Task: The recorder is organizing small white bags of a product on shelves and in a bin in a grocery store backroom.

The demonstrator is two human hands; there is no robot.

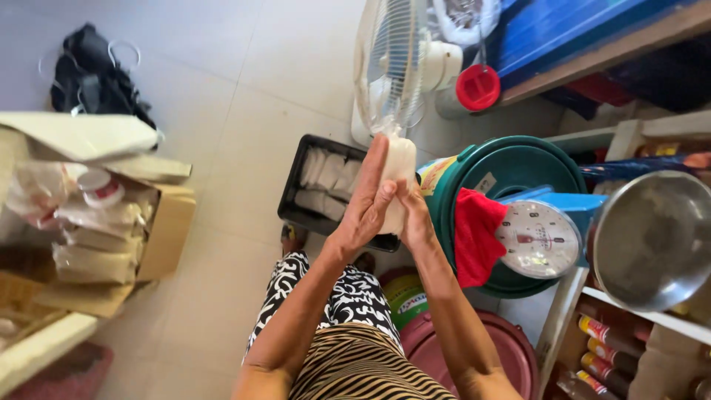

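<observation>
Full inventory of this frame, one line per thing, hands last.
white filled bag: 1, white, pressed between both hands
black tray: 1, black, on floor beyond the hands, holds white packets
white packets: several, white, in rows inside the tray
fan: 1, white, on floor behind the tray
green bucket: 1, green, right of the hands
red cloth: 1, red, draped over the bucket rim
scale: 1, blue body, white dial, right of the cloth
metal pan: 1, silver, far right
cardboard box: 1, brown, left, full of bagged goods
bottles: several, red-labelled, lower right shelf
left hand: 1, flat against the bag
right hand: 1, behind the bag, grip hidden
</observation>
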